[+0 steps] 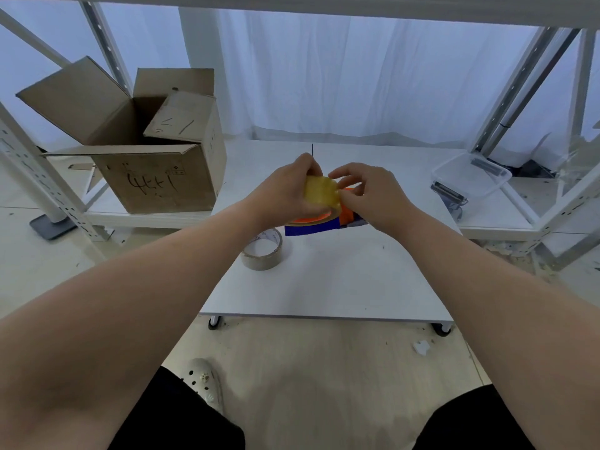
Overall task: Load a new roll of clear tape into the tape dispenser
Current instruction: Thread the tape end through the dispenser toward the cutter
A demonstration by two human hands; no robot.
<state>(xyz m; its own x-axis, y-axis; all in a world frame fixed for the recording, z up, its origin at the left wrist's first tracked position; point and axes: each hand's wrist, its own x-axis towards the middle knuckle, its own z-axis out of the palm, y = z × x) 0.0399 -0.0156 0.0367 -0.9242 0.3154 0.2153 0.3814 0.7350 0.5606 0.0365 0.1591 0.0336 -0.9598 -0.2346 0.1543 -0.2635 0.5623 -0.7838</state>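
Tape roll (319,193), judged light, stiff and sticky-edged, is clasped round its rim by the left grip (285,194) above the dispenser (311,228) on the table (341,280), its 3 o'clock edge pinched by the right grip (373,198).

The left grip (285,193), right grip (373,196) and tape roll (321,191) cover most of the tape dispenser (311,229); only its orange rim and blue base show. Whether the right grip pinches the roll cannot be told. Print on the cardboard core (263,250) just left of the dispenser is unreadable.
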